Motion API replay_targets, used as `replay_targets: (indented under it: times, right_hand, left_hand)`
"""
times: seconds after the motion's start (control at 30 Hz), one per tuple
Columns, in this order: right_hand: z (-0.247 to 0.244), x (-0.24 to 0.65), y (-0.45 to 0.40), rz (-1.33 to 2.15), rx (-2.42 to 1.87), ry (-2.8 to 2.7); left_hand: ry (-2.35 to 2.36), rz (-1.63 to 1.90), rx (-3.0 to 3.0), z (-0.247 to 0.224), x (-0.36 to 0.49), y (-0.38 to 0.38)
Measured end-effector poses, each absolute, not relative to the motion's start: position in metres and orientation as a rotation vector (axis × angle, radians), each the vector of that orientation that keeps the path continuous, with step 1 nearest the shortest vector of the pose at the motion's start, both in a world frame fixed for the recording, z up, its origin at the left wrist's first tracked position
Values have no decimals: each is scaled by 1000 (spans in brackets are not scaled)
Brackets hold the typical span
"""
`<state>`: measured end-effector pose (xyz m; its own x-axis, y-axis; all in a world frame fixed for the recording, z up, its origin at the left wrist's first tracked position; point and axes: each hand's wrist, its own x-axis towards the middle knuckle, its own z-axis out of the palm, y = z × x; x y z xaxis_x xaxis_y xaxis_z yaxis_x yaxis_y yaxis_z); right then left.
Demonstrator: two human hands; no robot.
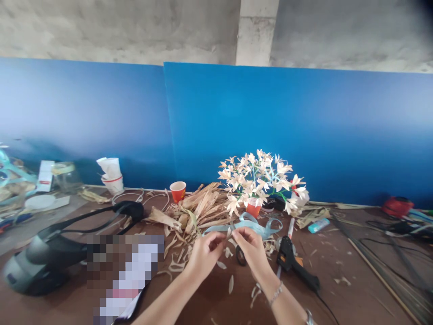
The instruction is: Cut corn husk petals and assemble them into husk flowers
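1. The left hand (207, 248) and right hand (249, 243) meet over the desk (203, 309); both grips are narrow, apparently pinching one small pale petal (229, 232).
2. The petal lies between the fingertips, right of the left grip and left of the right; neither hand is clearly nearer.
3. Its long axis seems to point toward the desk's far edge, though fingers partly cover it.
4. Beyond, nearer that edge, white flowers (262, 184) stand in a red cup (253, 208).
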<state>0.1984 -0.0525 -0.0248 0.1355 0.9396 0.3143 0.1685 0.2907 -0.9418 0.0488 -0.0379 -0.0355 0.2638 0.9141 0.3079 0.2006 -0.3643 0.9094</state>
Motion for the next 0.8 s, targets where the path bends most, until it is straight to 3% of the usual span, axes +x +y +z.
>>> replay_targets:
  times: [0.8]
  right_hand:
    - [-29,197,-51,781,-1174,-1247]
  left_hand:
    - [1045,1091,1813,-26,53,-47]
